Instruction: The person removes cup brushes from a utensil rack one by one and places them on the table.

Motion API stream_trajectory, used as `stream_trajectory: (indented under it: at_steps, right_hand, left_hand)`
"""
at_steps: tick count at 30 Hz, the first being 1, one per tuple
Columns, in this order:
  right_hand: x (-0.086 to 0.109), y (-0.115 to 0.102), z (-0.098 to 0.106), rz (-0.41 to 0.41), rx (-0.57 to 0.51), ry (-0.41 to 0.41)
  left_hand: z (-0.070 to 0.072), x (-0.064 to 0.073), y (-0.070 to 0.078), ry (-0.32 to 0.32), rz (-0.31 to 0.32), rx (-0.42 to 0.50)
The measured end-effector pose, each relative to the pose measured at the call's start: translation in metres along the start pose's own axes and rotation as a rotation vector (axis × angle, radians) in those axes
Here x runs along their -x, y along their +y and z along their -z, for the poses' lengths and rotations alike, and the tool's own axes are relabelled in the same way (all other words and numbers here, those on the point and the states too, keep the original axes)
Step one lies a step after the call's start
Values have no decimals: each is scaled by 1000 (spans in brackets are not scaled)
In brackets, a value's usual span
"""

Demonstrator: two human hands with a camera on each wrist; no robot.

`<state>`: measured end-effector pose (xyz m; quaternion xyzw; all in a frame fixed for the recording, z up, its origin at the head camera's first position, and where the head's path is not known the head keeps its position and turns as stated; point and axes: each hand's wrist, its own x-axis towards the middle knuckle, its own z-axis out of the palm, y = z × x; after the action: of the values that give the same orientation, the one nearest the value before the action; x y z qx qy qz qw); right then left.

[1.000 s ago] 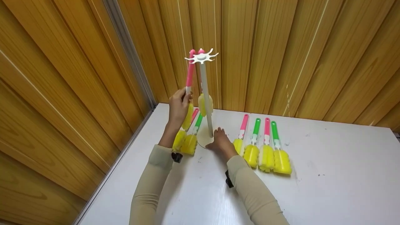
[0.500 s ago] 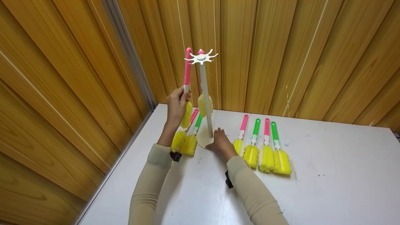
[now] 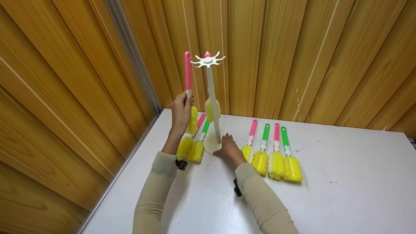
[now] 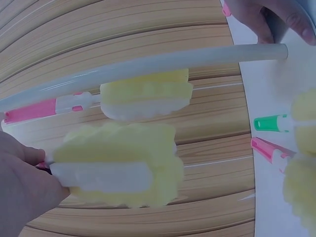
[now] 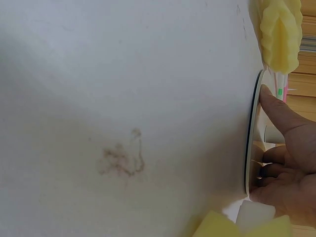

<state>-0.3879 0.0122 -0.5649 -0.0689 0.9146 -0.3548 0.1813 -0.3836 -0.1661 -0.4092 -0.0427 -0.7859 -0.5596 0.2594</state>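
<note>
In the head view my left hand grips a sponge bottle brush by its white lower handle. The brush is upright, pink end up and yellow sponge down, just left of the rack's hooks. The white rack has a thin pole, a star of curved hooks on top and a round base. Behind the pole hangs another pink-handled brush. My right hand presses on the base, thumb and fingers spread over it beside the pole, as the right wrist view shows.
Several brushes with pink or green handles lie in a row right of the rack, among them a green-handled brush. Two more lie to its left, one a green-handled brush. Wood-plank walls stand behind and left of the white table.
My left hand has moved the pink-handled brush leftward, and its top end now stands apart from the hooks it overlapped before. My right hand has stayed on the base.
</note>
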Motion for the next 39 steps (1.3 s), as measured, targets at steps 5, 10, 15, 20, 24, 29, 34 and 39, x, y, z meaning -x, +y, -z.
stream_trajectory:
  at_steps: [5,10,15,20,24,29,34,39]
  right_hand:
    - [0,-1,-1,-2,-11,5]
    - [-2,0,-2,-4,-16,10]
    - [-4,2,-1,1,-7,15]
    - [-6,3,-1,-1,24,15]
    - [-5,2,-2,4,42,3]
    - [-4,2,-3,-14,15,-1]
    - [-2,2,-3,-9,23,10]
    - [0,-1,-2,18,29,28]
  left_hand:
    - [0,1,-1,-1,51,-16]
    - [2,2,-3,-2,75,-27]
    - [3,4,-9,9,74,-42]
    - [6,7,-21,12,39,-95]
    - [12,11,-32,17,-10,-145]
    - [21,16,-44,27,-55,-175]
    - [29,20,-53,35,-51,-194]
    - [39,20,-63,46,-38,-205]
